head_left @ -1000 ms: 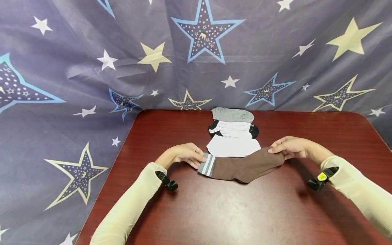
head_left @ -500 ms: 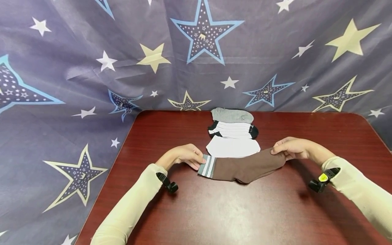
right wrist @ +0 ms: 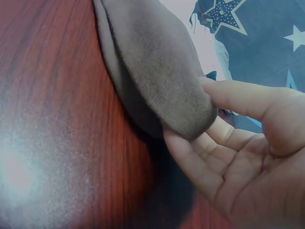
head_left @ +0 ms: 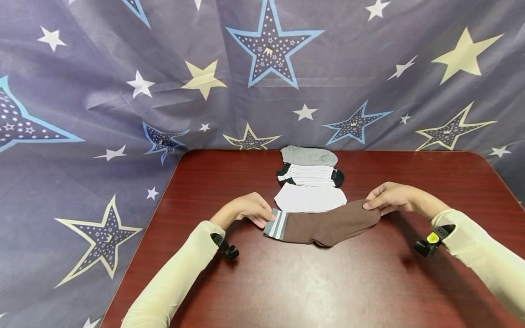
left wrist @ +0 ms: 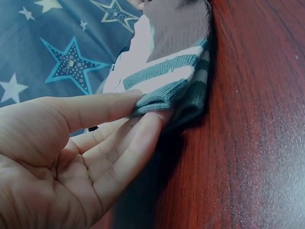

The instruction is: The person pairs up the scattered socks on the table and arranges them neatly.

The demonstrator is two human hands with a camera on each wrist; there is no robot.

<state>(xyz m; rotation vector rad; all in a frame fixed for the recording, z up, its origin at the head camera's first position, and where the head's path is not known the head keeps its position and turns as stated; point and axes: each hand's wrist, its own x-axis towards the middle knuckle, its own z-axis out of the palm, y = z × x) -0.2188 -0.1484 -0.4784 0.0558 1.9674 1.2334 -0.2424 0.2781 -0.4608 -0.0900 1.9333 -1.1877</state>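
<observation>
A brown sock [head_left: 328, 224] with a teal, white-striped cuff stretches sideways between both hands, in front of a row of other socks. My left hand [head_left: 250, 208] pinches the cuff's upper corner between thumb and fingers; the left wrist view shows the ribbed cuff [left wrist: 162, 98] in that pinch. At the other end my right hand [head_left: 391, 198] pinches the toe, seen close in the right wrist view as the brown toe [right wrist: 190, 112]. Two layers show at both ends. The sock's far edge overlaps the front of a plain white sock [head_left: 310, 198].
Behind the white sock lie a white striped sock [head_left: 310, 175] with black heel and toe, then a grey sock [head_left: 308, 156] by the table's back edge. The dark red table [head_left: 311, 287] meets a star-patterned cloth [head_left: 184, 114] behind and at left.
Both hands keep their pinch on the brown sock, which stays almost in place. The head view has shifted slightly, so the background and the sock row appear a little lower and further left.
</observation>
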